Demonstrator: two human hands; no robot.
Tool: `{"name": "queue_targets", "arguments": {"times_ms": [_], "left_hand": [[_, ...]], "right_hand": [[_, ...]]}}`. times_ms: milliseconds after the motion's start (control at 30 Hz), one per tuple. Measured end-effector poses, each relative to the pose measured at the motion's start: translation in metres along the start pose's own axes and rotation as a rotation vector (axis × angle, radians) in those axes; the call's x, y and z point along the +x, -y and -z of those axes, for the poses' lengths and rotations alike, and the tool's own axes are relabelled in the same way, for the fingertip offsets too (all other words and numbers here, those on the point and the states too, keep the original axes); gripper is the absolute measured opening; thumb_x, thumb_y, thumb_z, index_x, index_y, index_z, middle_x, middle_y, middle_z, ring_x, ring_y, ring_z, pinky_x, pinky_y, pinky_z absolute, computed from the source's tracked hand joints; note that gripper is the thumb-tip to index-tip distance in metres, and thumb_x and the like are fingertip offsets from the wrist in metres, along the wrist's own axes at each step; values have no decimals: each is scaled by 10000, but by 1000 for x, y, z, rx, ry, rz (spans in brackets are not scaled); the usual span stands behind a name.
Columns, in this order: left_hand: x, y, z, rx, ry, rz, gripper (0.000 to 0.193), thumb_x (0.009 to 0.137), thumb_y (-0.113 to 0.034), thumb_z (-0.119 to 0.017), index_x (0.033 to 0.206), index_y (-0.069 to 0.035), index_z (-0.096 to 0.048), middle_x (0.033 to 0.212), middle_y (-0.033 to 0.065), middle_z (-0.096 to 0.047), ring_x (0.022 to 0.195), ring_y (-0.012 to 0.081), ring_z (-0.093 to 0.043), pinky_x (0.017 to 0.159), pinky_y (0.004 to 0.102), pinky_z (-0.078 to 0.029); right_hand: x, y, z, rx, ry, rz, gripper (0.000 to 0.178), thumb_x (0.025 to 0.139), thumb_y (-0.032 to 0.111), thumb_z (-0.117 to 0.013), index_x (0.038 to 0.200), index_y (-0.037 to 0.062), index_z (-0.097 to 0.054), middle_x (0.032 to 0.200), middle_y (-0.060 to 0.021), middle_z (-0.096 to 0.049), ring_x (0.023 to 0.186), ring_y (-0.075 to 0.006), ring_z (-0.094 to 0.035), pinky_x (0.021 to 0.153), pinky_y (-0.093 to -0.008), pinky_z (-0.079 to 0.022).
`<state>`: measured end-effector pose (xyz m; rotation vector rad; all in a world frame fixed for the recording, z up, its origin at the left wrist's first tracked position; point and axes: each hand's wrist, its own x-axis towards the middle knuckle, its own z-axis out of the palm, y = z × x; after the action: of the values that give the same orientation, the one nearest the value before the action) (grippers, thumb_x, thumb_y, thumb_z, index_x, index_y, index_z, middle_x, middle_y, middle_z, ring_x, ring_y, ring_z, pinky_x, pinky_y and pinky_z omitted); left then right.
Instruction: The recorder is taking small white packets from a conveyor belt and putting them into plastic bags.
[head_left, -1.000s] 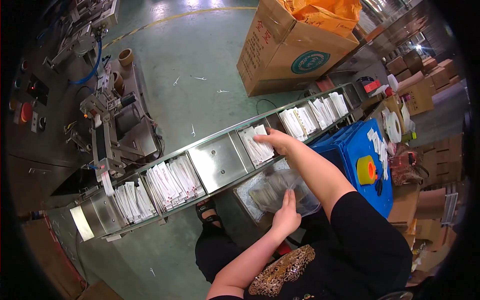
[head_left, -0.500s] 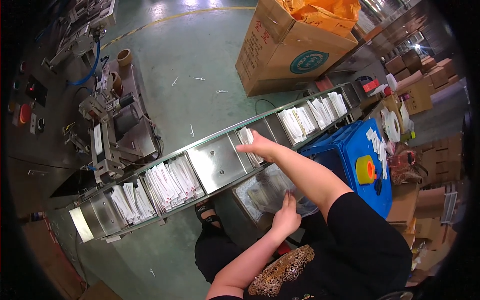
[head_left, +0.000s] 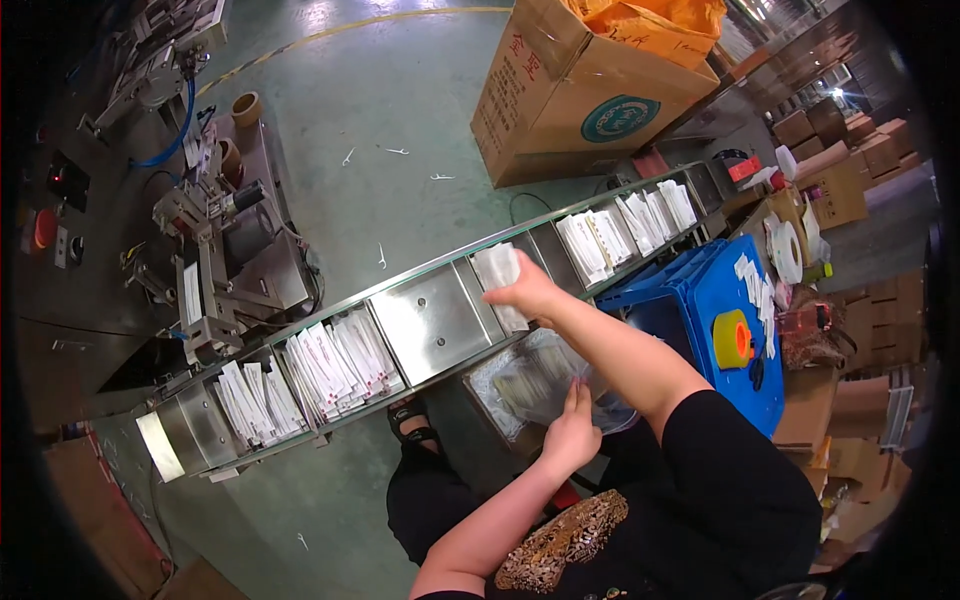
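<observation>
White packets [head_left: 497, 268] in a conveyor tray [head_left: 430, 325] are gripped by the right hand [head_left: 527, 292], fingers closed around them. The left hand [head_left: 572, 432] is laid on a clear bag [head_left: 530, 385], fingers pressed together.

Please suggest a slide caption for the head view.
Right hand lays white sachets in a steel conveyor tray; left hand reaches a clear plastic bag.
</observation>
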<state>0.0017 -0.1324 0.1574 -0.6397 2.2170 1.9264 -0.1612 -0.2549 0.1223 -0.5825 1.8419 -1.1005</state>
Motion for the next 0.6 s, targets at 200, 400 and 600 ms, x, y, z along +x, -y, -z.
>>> {"name": "queue_targets", "arguments": {"times_ms": [200,400,600], "left_hand": [[0,0,7,-47,-31,57,791,702,-82,-526,1370,18,-116,1409,257,-173,1048,445,-484,866,432,-438],[-2,2,-2,-62,-218,35,790,698,-52,-514,1369,17,-103,1442,212,-89,857,437,-571,719,461,-485],[-10,3,-12,-34,-56,75,787,676,-37,-513,1357,39,-125,1435,225,-102,820,438,-575,684,452,-496]], "right_hand": [[-51,24,70,62,6,88,632,625,31,-708,1190,21,-424,1075,-77,-560,993,-170,-531,897,-316,-404],[-167,-28,137,-251,299,-203,658,607,81,-731,1199,47,-447,1096,-57,-554,1035,-168,-518,936,-332,-378],[-118,-135,39,-446,238,-539,692,680,207,-681,1261,8,-362,1112,-157,-550,1037,-249,-523,915,-330,-394]]}}
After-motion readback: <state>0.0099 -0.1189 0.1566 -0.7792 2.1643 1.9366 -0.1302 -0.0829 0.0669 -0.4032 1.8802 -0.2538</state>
